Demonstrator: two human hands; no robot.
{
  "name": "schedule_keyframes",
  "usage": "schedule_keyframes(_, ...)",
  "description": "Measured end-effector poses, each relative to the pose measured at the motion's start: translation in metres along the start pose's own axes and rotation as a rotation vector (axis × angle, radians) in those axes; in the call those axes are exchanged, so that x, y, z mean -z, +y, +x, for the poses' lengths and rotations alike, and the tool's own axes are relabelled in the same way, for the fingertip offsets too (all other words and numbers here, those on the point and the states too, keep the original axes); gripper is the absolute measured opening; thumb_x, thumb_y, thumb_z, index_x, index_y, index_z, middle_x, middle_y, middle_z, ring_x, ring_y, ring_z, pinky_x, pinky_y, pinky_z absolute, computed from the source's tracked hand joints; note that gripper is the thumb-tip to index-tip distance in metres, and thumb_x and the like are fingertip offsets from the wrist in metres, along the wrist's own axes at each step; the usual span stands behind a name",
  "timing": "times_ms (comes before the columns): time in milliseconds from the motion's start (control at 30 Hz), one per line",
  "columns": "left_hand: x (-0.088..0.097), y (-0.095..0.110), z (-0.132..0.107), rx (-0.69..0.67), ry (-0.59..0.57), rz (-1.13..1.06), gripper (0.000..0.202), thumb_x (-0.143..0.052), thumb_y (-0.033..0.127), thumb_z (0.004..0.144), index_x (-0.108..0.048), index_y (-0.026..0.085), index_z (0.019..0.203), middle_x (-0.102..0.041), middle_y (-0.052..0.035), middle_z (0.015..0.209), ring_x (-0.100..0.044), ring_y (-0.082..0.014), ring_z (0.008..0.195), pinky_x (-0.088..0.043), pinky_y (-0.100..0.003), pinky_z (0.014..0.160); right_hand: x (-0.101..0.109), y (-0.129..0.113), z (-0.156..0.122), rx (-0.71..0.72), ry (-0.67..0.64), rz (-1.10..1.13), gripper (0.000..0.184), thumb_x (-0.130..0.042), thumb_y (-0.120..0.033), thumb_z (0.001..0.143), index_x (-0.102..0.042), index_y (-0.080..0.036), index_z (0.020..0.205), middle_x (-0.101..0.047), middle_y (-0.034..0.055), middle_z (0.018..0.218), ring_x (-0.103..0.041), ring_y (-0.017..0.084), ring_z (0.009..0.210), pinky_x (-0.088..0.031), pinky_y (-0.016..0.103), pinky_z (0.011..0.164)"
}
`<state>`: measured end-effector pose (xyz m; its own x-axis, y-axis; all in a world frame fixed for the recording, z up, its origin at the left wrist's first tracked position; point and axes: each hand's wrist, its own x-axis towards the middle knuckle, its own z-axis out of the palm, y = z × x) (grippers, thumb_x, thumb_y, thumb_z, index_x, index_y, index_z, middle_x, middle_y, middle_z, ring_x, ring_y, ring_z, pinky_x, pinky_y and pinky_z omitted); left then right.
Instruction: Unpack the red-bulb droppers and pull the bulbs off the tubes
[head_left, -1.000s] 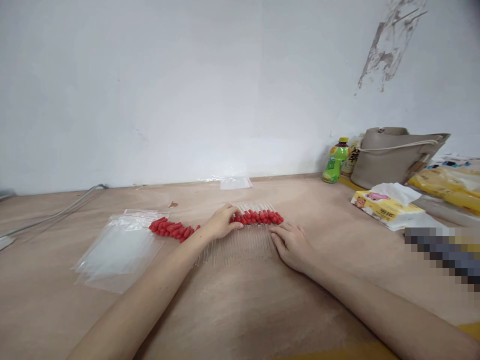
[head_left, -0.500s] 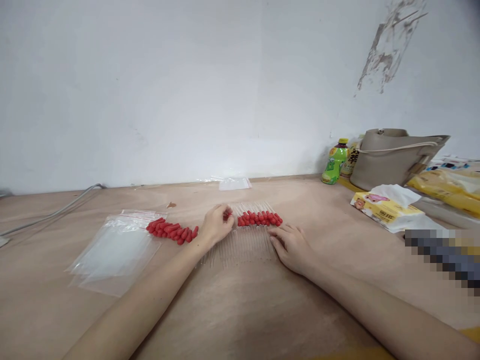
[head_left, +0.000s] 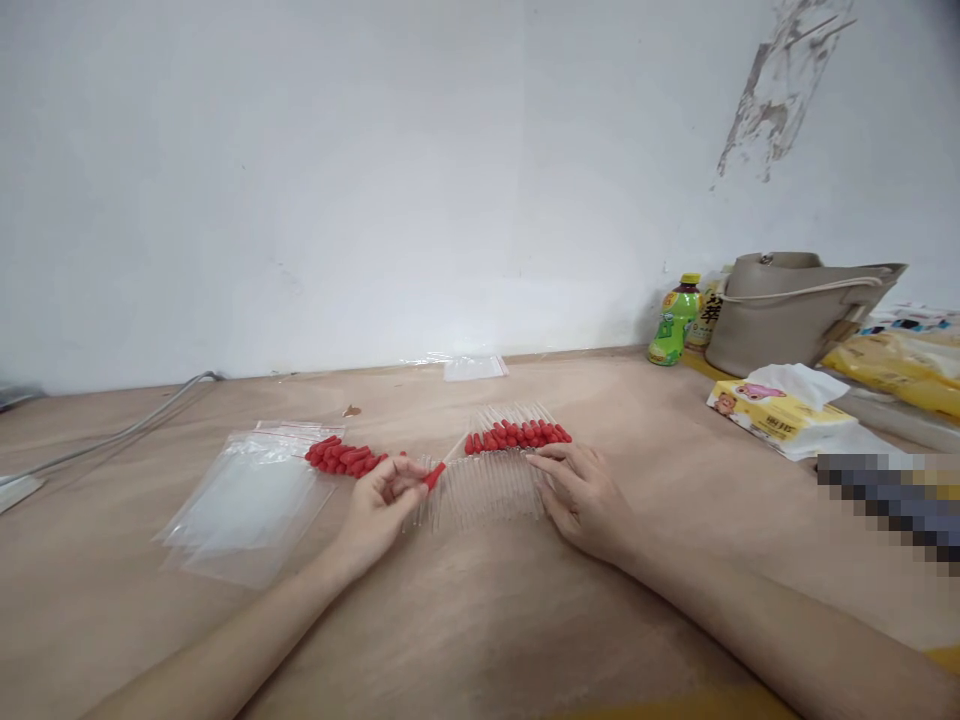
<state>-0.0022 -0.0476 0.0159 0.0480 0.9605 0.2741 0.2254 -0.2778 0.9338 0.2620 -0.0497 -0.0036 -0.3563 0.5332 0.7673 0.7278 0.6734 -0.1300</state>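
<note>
My left hand (head_left: 382,505) pinches a dropper (head_left: 435,475) by its red rubber bulb, its clear thin tube slanting up and away to the right. My right hand (head_left: 585,498) rests with fingers bent and apart at the right end of a row of clear tubes (head_left: 487,490) on the table. Along that row's far end lie several red bulbs (head_left: 517,436), with more thin tubes (head_left: 517,411) reaching out behind them. A second pile of red bulbs (head_left: 341,457) lies left of my left hand, partly hidden by it.
Clear zip bags (head_left: 240,500) lie stacked on the left, and a small bag (head_left: 475,369) is near the wall. A grey cable (head_left: 150,425) crosses the far left. On the right are a green bottle (head_left: 673,320), a grey handbag (head_left: 772,320) and a yellow tissue pack (head_left: 772,415).
My left hand has moved left and nearer, away from the red bulbs of the row, with a dropper now showing in its fingers. My right hand has barely shifted.
</note>
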Motion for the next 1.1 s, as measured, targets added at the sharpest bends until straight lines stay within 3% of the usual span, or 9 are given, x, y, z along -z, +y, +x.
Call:
schedule_keyframes(200,-0.002,-0.007,-0.022,-0.157,-0.267,-0.022,0.011,-0.058,0.02,0.074,-0.055,0.018,0.085,-0.063,-0.0035,0.082,-0.062,-0.0128,0.075,-0.051,-0.025,0.066,0.001,-0.011,0.005,0.2,-0.059,-0.036,0.044,-0.051,-0.032,0.082,-0.044,-0.018,0.124,-0.047,0.0124,0.126,-0.041,0.024,0.117,-0.034,0.043,0.096)
schedule_keyframes(333,-0.006,-0.008,-0.025,-0.19,-0.388,-0.044,0.014,-0.055,0.017,0.076,-0.056,0.016,0.09,-0.063,-0.0061,0.086,-0.062,-0.0143,0.081,-0.052,-0.028,0.073,-0.004,-0.015,0.007,0.254,-0.088,-0.045,0.038,-0.05,-0.034,0.083,-0.05,-0.021,0.119,-0.053,0.0083,0.122,-0.042,0.022,0.117,-0.029,0.045,0.099)
schedule_keyframes(433,-0.006,-0.005,-0.028,-0.218,-0.418,0.004,0.013,-0.053,0.018,0.078,-0.056,0.016,0.09,-0.063,-0.0065,0.085,-0.062,-0.0144,0.078,-0.052,-0.028,0.07,-0.008,-0.017,0.007,0.293,-0.075,-0.025,0.024,-0.051,-0.031,0.084,-0.059,-0.024,0.105,-0.062,0.0042,0.109,-0.048,0.02,0.109,-0.028,0.046,0.099)
schedule_keyframes(567,-0.006,0.005,-0.032,-0.353,-0.374,0.258,0.02,-0.049,0.019,0.08,-0.056,0.018,0.099,-0.063,-0.0081,0.093,-0.061,-0.0172,0.086,-0.052,-0.032,0.075,-0.009,-0.021,0.007,0.289,-0.081,0.022,0.013,-0.05,-0.024,0.084,-0.063,-0.022,0.085,-0.066,0.0018,0.094,-0.053,0.019,0.101,-0.028,0.046,0.099)
schedule_keyframes(667,-0.01,0.01,-0.032,-0.585,-0.281,0.581,0.038,-0.057,0.025,0.076,-0.053,0.02,0.113,-0.056,-0.0113,0.115,-0.049,-0.0249,0.11,-0.041,-0.045,0.093,-0.008,-0.024,0.006,0.281,-0.092,0.053,0.012,-0.049,-0.023,0.083,-0.062,-0.021,0.083,-0.066,0.0017,0.092,-0.053,0.019,0.098,-0.028,0.046,0.099)
schedule_keyframes(767,-0.016,0.005,-0.029,-0.81,-0.221,0.771,0.036,-0.061,0.03,0.075,-0.057,0.022,0.11,-0.056,-0.0098,0.116,-0.046,-0.0271,0.115,-0.034,-0.05,0.098,-0.009,-0.026,0.005,0.291,-0.08,0.08,0.011,-0.05,-0.022,0.083,-0.06,-0.021,0.086,-0.066,0.0012,0.09,-0.053,0.018,0.097,-0.028,0.045,0.1)
schedule_keyframes(867,-0.021,-0.003,-0.025,-0.92,-0.191,0.822,0.02,-0.056,0.023,0.08,-0.061,0.023,0.099,-0.065,-0.0051,0.103,-0.053,-0.0217,0.108,-0.034,-0.046,0.099,-0.011,-0.028,0.005,0.303,-0.075,0.109,0.011,-0.05,-0.02,0.083,-0.059,-0.021,0.088,-0.066,0.0004,0.085,-0.054,0.016,0.094,-0.027,0.043,0.101)
schedule_keyframes(967,-0.023,-0.006,-0.025,-0.959,-0.154,0.817,0.017,-0.053,0.018,0.082,-0.06,0.02,0.098,-0.068,-0.0025,0.091,-0.059,-0.0173,0.098,-0.038,-0.04,0.096,-0.011,-0.03,0.006,0.287,-0.094,0.121,0.012,-0.048,-0.02,0.083,-0.06,-0.021,0.087,-0.066,0.0,0.083,-0.055,0.015,0.092,-0.027,0.042,0.101)
schedule_keyframes(1100,-0.025,-0.001,-0.029,-0.995,-0.105,0.808,0.017,-0.053,0.017,0.082,-0.059,0.02,0.098,-0.069,-0.0022,0.088,-0.063,-0.014,0.085,-0.043,-0.033,0.088,-0.012,-0.032,0.006,0.281,-0.139,0.121,0.018,-0.05,-0.028,0.083,-0.06,-0.021,0.096,-0.066,0.0019,0.095,-0.053,0.017,0.098,-0.024,0.045,0.101)
